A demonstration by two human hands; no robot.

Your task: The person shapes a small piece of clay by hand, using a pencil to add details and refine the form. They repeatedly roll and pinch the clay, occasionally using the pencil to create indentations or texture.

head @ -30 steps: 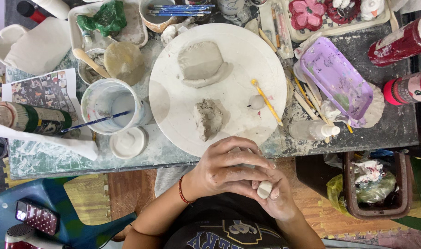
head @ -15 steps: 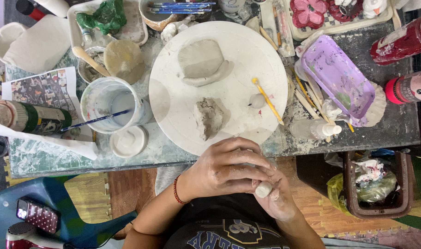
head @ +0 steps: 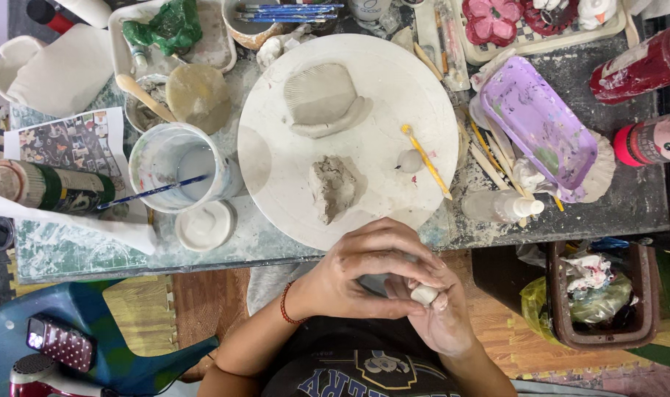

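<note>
Clay ball: a small pale ball of clay [head: 424, 294] sits between both hands, just below the near edge of the round board [head: 276, 154], over the person's lap.
Right hand: the right hand [head: 447, 316] lies palm up under the clay ball; its grip is narrow, the fingers curled around the ball and touching it.
Left hand: the left hand [head: 364, 272] lies over the right one, with a red bracelet at the wrist; its grip is narrow too, and the fingertips [head: 416, 310] press on the clay ball from the side.
Round board: a white round board rests on the surface [head: 78, 254], in the middle of it.
On the board: a flat ribbed slab of clay [head: 322, 99] lies at the far part of the board; a rough grey lump of clay [head: 333, 187] lies at the near part; a yellow-handled tool [head: 427, 160] lies on the right part, beside a small pale ball [head: 410, 160].
Left of the board: a white cup of cloudy water [head: 175, 167] stands just beside the board, with a blue brush [head: 151, 192] across it; a small white lid [head: 206, 225] lies near the cup.
Right of the board: a purple tray [head: 537, 126] lies tilted, and a small white bottle [head: 500, 207] lies on its side near it.
Floor: a brown bin with waste [head: 599, 294] stands well right of the hands.
</note>
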